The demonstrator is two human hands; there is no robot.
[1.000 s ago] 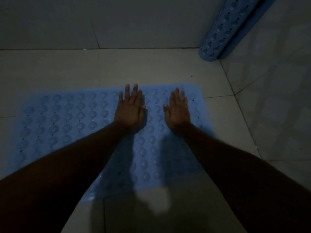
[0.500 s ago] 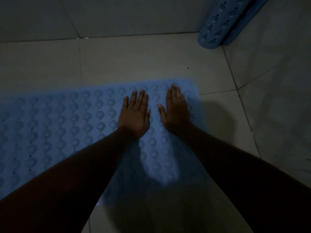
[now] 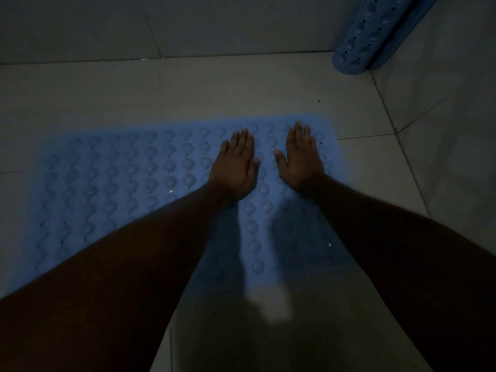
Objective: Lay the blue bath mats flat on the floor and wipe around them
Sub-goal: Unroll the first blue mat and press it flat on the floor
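A blue bath mat (image 3: 112,183) with rows of round bumps lies flat on the pale tiled floor, spanning left to centre. My left hand (image 3: 234,167) rests palm down on its right part, fingers together and pointing away from me. My right hand (image 3: 302,159) lies flat beside it near the mat's right edge, holding nothing. A second blue mat (image 3: 367,38), rolled up, leans in the corner at the top right. My forearms hide the mat's near side.
The room is dim. A tiled wall (image 3: 214,22) meets the floor along the far side, and another wall (image 3: 451,130) rises on the right. Bare floor tiles (image 3: 188,89) lie between the mat and the far wall.
Both hands stay flat on the mat near its right end; they have drawn closer together than a second ago. The view has shifted slightly.
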